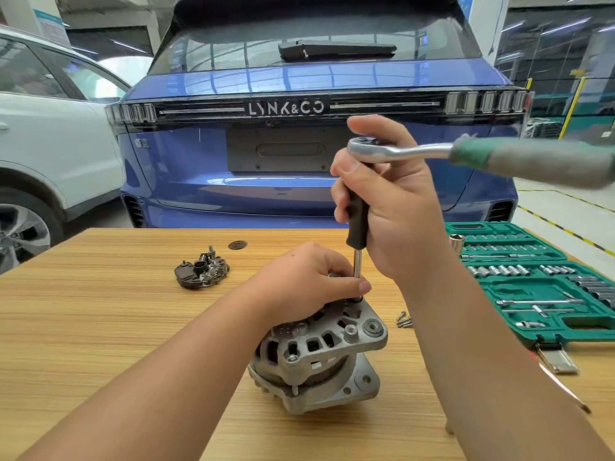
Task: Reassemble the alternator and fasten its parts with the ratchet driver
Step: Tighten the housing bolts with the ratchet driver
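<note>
The grey alternator [319,354] stands on the wooden table [100,327] in front of me. My left hand [306,277] rests on its top, fingers curled over the housing, thumb by the driver's steel shaft. My right hand [396,201] grips the black handle of an upright driver [356,224], whose tip sits in a bolt on the alternator's rim. A chrome ratchet [399,151] with a green and grey grip is fitted on top of the driver and points right. The dark rectifier plate [202,271] lies apart at the left.
An open green socket set case [539,284] lies at the right of the table. A few loose bolts [404,319] lie right of the alternator. A blue car's tail stands just behind the table, a white car at the left.
</note>
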A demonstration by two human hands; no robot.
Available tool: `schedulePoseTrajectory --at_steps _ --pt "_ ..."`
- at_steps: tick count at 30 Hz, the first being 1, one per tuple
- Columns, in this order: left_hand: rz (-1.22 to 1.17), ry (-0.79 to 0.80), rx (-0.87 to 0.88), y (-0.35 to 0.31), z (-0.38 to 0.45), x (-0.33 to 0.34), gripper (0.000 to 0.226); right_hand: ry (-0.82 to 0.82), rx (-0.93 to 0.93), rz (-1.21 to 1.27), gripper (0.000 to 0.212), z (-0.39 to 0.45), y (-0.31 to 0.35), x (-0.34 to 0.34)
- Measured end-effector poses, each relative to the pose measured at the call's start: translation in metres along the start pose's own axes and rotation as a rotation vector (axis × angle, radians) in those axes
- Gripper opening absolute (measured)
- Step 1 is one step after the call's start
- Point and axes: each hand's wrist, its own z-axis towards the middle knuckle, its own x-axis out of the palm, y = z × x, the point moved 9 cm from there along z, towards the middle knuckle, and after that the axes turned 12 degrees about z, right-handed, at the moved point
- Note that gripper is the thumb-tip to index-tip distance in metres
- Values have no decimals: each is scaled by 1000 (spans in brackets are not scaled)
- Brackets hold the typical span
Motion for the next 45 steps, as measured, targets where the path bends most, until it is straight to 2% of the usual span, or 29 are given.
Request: schedulePoseTrajectory --at_steps 2,6,13,17,20,23,26,29,33,36,38,40,43,45 --pt "-23 4 -10 1 0 0 24 52 18 37 35 -1 -3 4" --pt "-16 -2 -25 2 -1 0 20 160 164 311 45 -1 -9 7" --pt "-50 -6 -31 0 -2 0 20 139 280 342 42 -1 -19 1" --pt "-43 -9 -38 2 -1 0 24 3 319 345 39 2 -21 -8" --pt "-6 -3 -20 -1 0 0 27 -237 206 28 18 1 -15 -25" --pt "-7 7 -7 -3 0 0 28 -337 182 -121 20 -2 -12 -26" --pt "-25 14 -14 0 0 1 27 -174 383 55 8 -3 -17 -18" --pt "-26 23 -22 0 0 1 27 -58 499 294 27 -6 -18 -13" --pt "-7 0 -11 0 0 0 24 -57 342 327 27 -2 -13 -12" --pt "-8 -1 -23 -1 -1 -1 23 17 109 129 32 1 -1 -7" --pt "-12 4 -25 -1 -1 -1 23 91 37 61 38 0 0 1" --pt "-22 9 -16 -2 -2 0 26 153 66 124 45 -1 -3 6" --pt "-39 17 -30 -3 -3 0 46 230 178 314 46 -2 -8 8" --pt "-42 15 -28 -3 -2 0 46 242 225 368 46 -2 -10 6"
